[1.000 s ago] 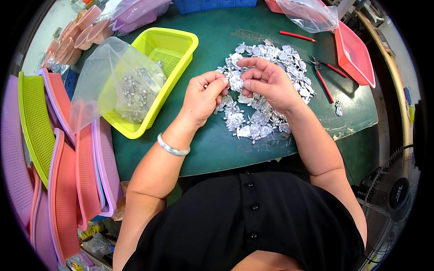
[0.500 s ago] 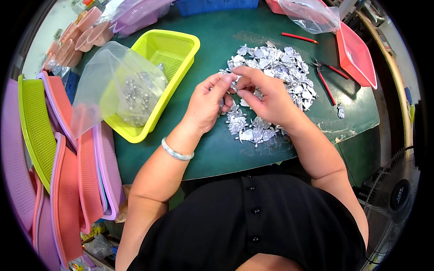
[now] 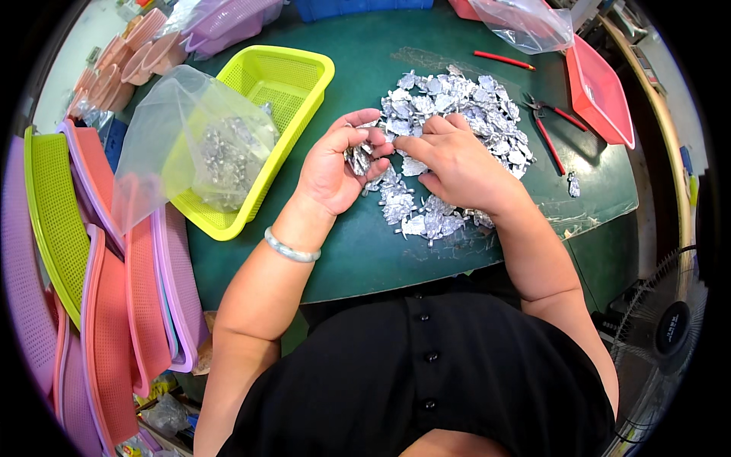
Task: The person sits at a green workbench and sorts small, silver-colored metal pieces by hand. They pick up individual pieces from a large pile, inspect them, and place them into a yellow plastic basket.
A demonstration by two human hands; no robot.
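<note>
Head view showed several small, flat silver metal castings (image 3: 356,158) in the person's left hand (image 3: 332,172), whose fingers curled loosely around them, near the pile's left edge. They looked light and stiff, perhaps a little slippery, with thin projections that might bend or snag; their broader middles seemed the surest place to pinch. Beside it, the right hand (image 3: 464,166) was palm down over the pile (image 3: 476,103), fingers bent; whether it pinched a piece could not be told. To the left, a clear plastic bag (image 3: 156,137) of silver pieces lay in a lime-green perforated basket (image 3: 304,76). Rightward on the green surface (image 3: 358,263) lay red-handled pliers (image 3: 538,113), one lone casting (image 3: 573,185) and a pink tray (image 3: 598,91).
</note>
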